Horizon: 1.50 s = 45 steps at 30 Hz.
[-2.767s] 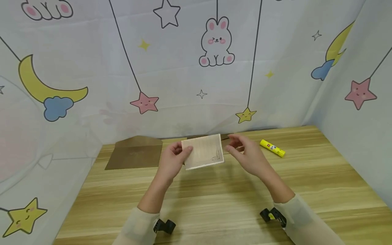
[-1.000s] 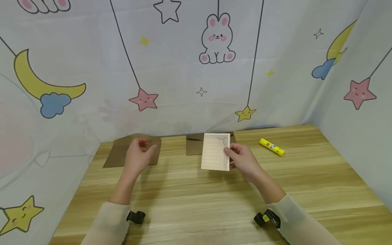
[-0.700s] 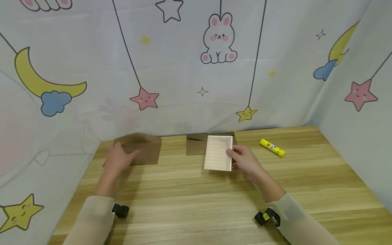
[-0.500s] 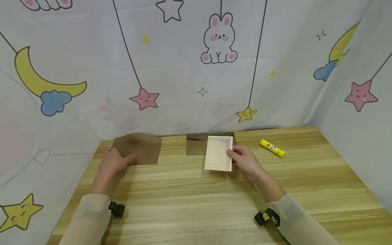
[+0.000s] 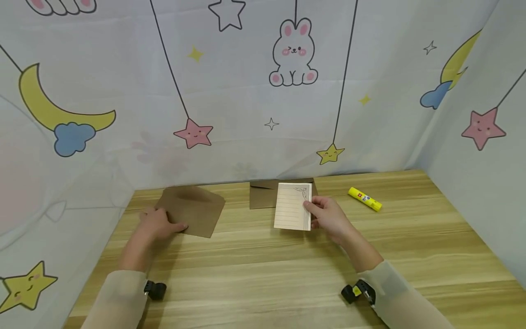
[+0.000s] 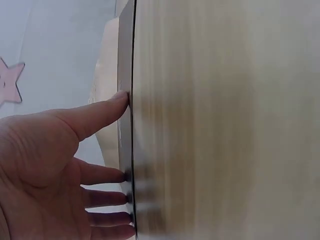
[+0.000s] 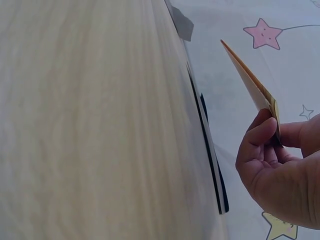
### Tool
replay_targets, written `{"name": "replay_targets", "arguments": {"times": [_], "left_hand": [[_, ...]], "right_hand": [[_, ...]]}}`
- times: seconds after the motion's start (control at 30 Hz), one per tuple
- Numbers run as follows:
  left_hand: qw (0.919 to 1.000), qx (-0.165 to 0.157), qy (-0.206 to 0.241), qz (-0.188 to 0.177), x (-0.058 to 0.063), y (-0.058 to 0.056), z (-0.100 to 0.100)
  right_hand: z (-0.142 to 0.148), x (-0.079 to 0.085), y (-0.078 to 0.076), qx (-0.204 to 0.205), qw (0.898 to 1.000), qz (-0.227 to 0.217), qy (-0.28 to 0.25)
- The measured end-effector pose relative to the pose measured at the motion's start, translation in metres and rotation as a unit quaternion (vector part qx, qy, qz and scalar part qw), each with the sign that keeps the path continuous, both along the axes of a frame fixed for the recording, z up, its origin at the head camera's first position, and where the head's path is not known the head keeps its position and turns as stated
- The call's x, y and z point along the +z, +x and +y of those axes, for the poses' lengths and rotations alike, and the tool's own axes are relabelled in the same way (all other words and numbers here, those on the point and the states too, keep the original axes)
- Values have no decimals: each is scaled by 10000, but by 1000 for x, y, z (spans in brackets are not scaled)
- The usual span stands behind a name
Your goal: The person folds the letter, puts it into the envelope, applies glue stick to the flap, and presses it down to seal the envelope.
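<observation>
In the head view, a brown envelope (image 5: 195, 212) lies at the back left of the table, its flap side toward the wall and turned at a slant. My left hand (image 5: 155, 225) touches its left corner, thumb at the near edge. The left wrist view shows fairly straight, spread fingers with the fingertips against the envelope's edge (image 6: 125, 60). Held up near the middle is lined notepaper (image 5: 292, 208) with a printed corner ornament. My right hand (image 5: 328, 217) pinches its right edge, thumb in front. From the side in the right wrist view, the notepaper (image 7: 250, 80) looks folded.
Behind the notepaper lies a second brown envelope (image 5: 263, 196), partly covered by it in this view. A yellow glue stick (image 5: 365, 199) lies at the back right. A printed curtain (image 5: 242, 91) hangs along the back edge of the wooden table (image 5: 255, 283).
The notepaper passed from my left hand to my right and turned upright. My left hand moved left to the envelope, which has since slid nearer and rotated. Lately the right hand stays still.
</observation>
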<state>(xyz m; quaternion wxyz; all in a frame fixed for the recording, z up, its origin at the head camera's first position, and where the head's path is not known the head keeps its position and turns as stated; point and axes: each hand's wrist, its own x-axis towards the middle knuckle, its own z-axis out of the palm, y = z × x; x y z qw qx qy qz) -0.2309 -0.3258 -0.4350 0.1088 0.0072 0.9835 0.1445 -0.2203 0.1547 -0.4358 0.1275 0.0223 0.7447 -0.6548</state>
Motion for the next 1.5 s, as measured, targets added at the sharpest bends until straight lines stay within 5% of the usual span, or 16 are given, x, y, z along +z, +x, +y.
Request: {"name": "replay_targets", "arguments": {"times": [0.5, 0.77, 0.97, 1.17, 1.3, 1.5], "left_hand": [[9957, -837, 226, 321, 1, 52, 77], [9934, -1058, 336, 281, 3, 69, 111], [9926, -1094, 405, 337, 4, 73, 121], [9955, -605, 389, 615, 6, 67, 112], [9990, -252, 160, 347, 7, 59, 102], [9997, -141, 174, 26, 5, 50, 96]], "right_hand": [[1, 0, 2, 83, 9999, 69, 41], [1, 1, 2, 88, 9999, 94, 62], [0, 1, 3, 102, 9998, 133, 92], [-1, 2, 3, 74, 9999, 117, 71], [-2, 2, 2, 32, 9999, 117, 68], [-2, 3, 3, 27, 9999, 118, 77]]}}
